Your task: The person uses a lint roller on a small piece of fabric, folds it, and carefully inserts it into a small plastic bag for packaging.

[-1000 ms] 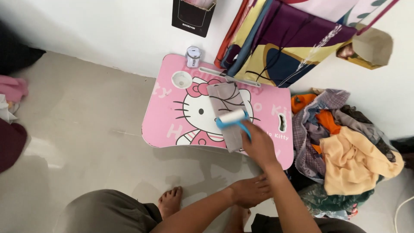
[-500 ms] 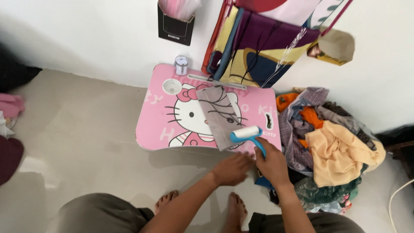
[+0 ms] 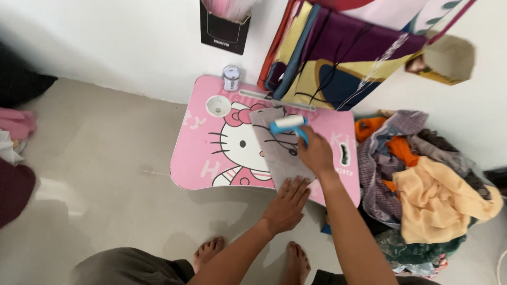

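Obs.: person standing over a low pink surface [image 3: 200, 158] with a cartoon cat print, set on the floor against the wall.

Grey cloth [image 3: 280, 153] lies flat across the middle of the surface, running from near the far edge to the near edge, slightly askew.

Left hand [image 3: 288, 203]: palm down, fingers spread and flat on the cloth's near end at the near edge of the surface. Not gripping; it presses. Judged purpose: pin the cloth so it does not drag or bunch under the roller.

Right hand [image 3: 316, 153]: fingers closed around the blue handle of a lint roller [image 3: 288, 124]. The white roll sits across the cloth's far end, apparently in contact with it. Handle points toward the person, which suits strokes along the cloth's length.

Surroundings: small tin [image 3: 231, 77] at the far left corner beside a round cup recess; heap of mixed clothes [image 3: 428, 195] on the floor just past the right edge; patterned fabric [image 3: 343, 58] hanging above the far edge.
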